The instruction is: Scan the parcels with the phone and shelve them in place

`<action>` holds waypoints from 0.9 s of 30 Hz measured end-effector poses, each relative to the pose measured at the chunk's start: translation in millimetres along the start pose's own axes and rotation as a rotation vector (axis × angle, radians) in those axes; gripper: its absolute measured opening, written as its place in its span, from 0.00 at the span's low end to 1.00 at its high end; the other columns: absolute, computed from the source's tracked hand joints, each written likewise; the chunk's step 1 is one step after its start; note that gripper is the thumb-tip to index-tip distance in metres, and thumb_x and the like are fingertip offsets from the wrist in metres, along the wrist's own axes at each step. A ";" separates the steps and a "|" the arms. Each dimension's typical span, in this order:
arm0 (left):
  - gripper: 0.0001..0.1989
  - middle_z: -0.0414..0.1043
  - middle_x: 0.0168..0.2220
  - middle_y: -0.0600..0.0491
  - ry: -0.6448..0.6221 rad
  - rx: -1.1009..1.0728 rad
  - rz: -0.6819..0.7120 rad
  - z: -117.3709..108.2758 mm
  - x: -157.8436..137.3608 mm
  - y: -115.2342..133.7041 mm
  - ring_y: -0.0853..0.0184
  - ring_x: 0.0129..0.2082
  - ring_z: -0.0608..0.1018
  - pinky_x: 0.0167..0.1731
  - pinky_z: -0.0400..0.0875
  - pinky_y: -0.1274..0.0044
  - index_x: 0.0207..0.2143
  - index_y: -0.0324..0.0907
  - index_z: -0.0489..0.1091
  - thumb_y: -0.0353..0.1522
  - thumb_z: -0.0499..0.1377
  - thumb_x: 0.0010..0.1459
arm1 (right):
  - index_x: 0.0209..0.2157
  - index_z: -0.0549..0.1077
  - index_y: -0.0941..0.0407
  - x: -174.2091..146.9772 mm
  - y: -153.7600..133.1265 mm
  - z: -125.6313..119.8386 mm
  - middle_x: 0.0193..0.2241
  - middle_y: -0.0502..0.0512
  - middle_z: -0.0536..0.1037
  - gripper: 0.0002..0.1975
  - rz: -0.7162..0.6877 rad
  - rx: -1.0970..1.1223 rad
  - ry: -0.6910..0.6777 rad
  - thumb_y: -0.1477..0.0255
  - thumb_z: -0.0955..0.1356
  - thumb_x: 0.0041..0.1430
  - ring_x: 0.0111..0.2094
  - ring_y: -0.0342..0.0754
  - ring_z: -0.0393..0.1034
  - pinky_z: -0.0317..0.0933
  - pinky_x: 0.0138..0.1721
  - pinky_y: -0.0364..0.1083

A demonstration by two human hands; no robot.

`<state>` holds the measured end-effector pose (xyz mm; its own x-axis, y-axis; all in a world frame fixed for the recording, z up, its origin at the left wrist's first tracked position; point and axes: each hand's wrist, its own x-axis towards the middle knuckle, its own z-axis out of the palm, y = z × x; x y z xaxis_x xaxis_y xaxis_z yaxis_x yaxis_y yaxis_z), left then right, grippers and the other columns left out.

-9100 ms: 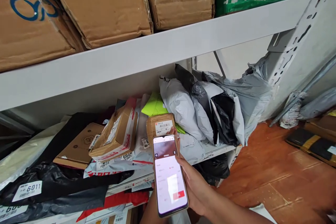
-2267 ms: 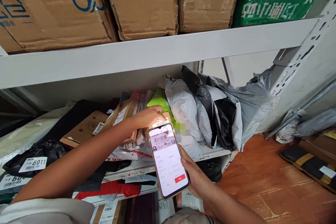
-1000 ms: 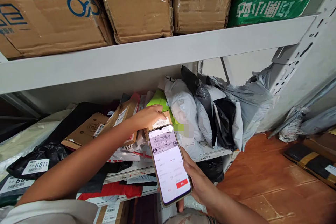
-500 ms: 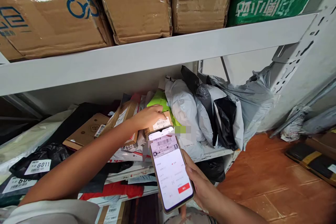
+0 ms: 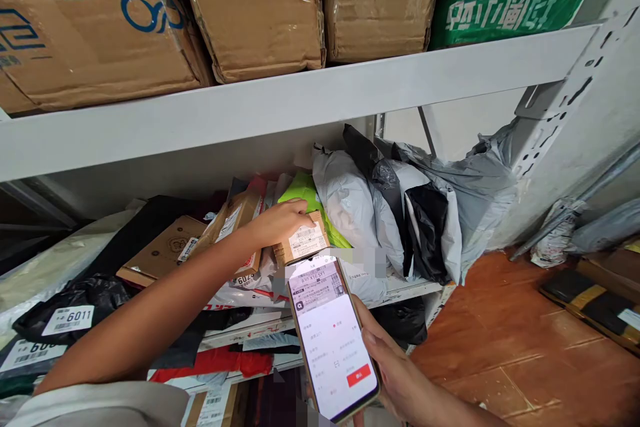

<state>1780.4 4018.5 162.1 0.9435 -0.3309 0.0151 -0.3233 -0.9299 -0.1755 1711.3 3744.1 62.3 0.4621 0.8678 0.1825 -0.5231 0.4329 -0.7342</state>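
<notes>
My left hand [image 5: 285,221] reaches onto the shelf, its fingers closed on a small cardboard box [image 5: 293,250] with a white barcode label [image 5: 306,238] facing me. In my right hand [image 5: 383,353] is a smartphone [image 5: 333,340], held just in front of the box. Its lit screen shows a picture of the label at the top and a red button near the bottom. Behind the box lies a bright green package [image 5: 306,190]. A white mailer bag [image 5: 345,193] leans to the right of it.
Large cardboard boxes [image 5: 255,10] stand on the upper shelf, above its white beam [image 5: 300,93]. Left of my hand lie a flat brown box [image 5: 160,247] and a black bag labelled 6011 [image 5: 30,307]. Grey and black mailers [image 5: 427,233] fill the right end. Parcels [image 5: 590,307] lie on the reddish floor.
The phone has moved slightly down and right, so more of the box's label shows. The label picture on the screen has shifted. My left hand keeps its grip on the box.
</notes>
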 end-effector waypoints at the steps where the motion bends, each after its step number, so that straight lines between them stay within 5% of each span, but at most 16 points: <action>1: 0.16 0.62 0.33 0.51 0.006 -0.002 0.001 -0.5 0.2 0.2 0.67 0.35 0.68 0.33 0.59 0.77 0.42 0.48 0.80 0.28 0.53 0.64 | 0.61 0.65 0.46 -1.0 -1.2 1.2 0.52 0.52 0.78 0.33 0.019 -0.007 0.001 0.49 0.70 0.59 0.46 0.47 0.74 0.67 0.43 0.44; 3: 0.15 0.63 0.33 0.52 0.027 -0.010 0.005 -0.9 -0.6 0.1 0.67 0.34 0.68 0.32 0.60 0.77 0.41 0.47 0.80 0.28 0.53 0.63 | 0.62 0.64 0.46 -2.5 -2.9 3.3 0.51 0.52 0.79 0.34 0.033 -0.027 0.011 0.48 0.70 0.58 0.42 0.47 0.75 0.68 0.38 0.45; 8: 0.17 0.65 0.35 0.50 0.174 -0.017 -0.038 7.8 -19.4 5.1 0.64 0.37 0.70 0.35 0.64 0.76 0.44 0.46 0.79 0.27 0.52 0.63 | 0.60 0.67 0.46 -4.2 1.3 1.9 0.51 0.51 0.78 0.32 0.000 0.044 0.023 0.49 0.71 0.57 0.48 0.48 0.74 0.66 0.47 0.47; 15: 0.19 0.64 0.34 0.51 0.674 -0.003 -0.391 58.0 -61.4 32.4 0.66 0.38 0.69 0.43 0.69 0.73 0.51 0.45 0.75 0.29 0.47 0.68 | 0.64 0.54 0.52 0.2 17.8 -3.3 0.46 0.62 0.80 0.41 0.050 0.085 0.040 0.47 0.69 0.57 0.36 0.58 0.80 0.72 0.37 0.56; 21: 0.18 0.66 0.35 0.50 0.731 -0.039 -0.427 68.5 -65.3 32.8 0.65 0.38 0.70 0.42 0.69 0.73 0.50 0.44 0.76 0.30 0.47 0.69 | 0.64 0.52 0.52 5.4 24.1 -0.2 0.41 0.60 0.81 0.42 0.059 0.071 0.016 0.46 0.68 0.58 0.35 0.58 0.80 0.71 0.34 0.53; 24: 0.18 0.70 0.36 0.48 0.697 -0.040 -0.482 64.6 -61.0 39.8 0.62 0.40 0.70 0.45 0.70 0.70 0.50 0.43 0.77 0.30 0.48 0.69 | 0.64 0.49 0.51 4.3 27.5 -4.8 0.39 0.59 0.81 0.41 0.041 0.022 0.005 0.46 0.66 0.60 0.33 0.56 0.80 0.68 0.24 0.46; 27: 0.19 0.67 0.53 0.41 0.693 0.021 -0.698 73.7 -51.9 68.4 0.51 0.53 0.68 0.54 0.66 0.58 0.56 0.42 0.72 0.35 0.53 0.66 | 0.67 0.35 0.51 1.6 30.3 -15.7 0.37 0.59 0.81 0.48 0.013 -0.002 0.060 0.46 0.66 0.60 0.31 0.54 0.79 0.65 0.18 0.42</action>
<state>1714.6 3983.9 76.9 0.6691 0.2645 0.6945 0.2985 -0.9515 0.0748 1707.5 3754.7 30.1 0.4973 0.8573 0.1332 -0.5278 0.4208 -0.7378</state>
